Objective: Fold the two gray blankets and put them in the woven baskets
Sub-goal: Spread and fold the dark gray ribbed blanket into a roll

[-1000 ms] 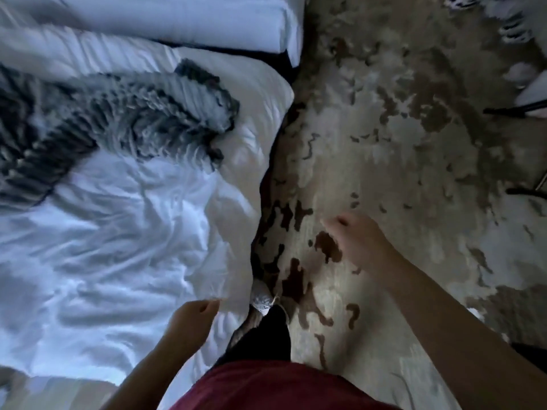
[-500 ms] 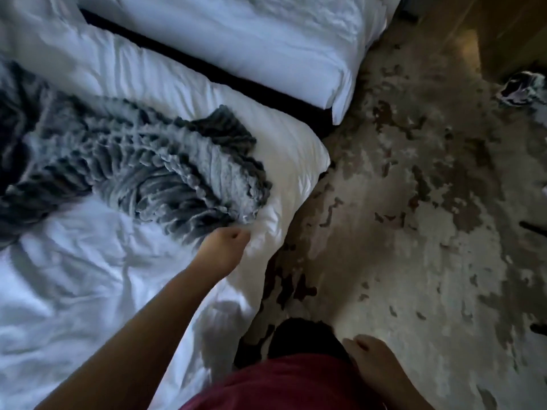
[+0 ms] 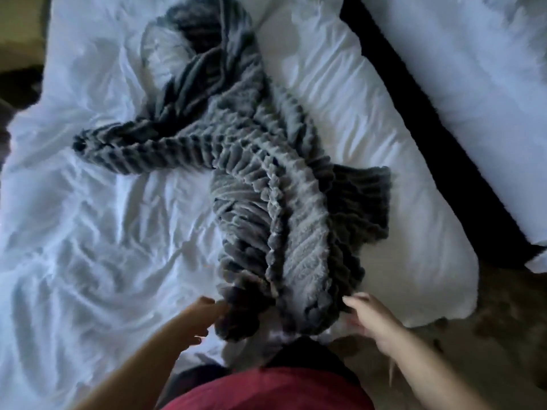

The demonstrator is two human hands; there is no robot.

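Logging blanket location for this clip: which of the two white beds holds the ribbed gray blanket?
The near white-sheeted bed, left of the dark gap: the ribbed gray blanket sprawls across it. The far white bed at upper right shows none.

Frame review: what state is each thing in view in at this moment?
gray blanket: unfolded, bunched in ridges on the bed.
white duvet: wrinkled, lying under the blanket.
left hand: at the blanket's near corner; grip too blurred to tell.
right hand: fingers straight, touching the blanket's near edge.
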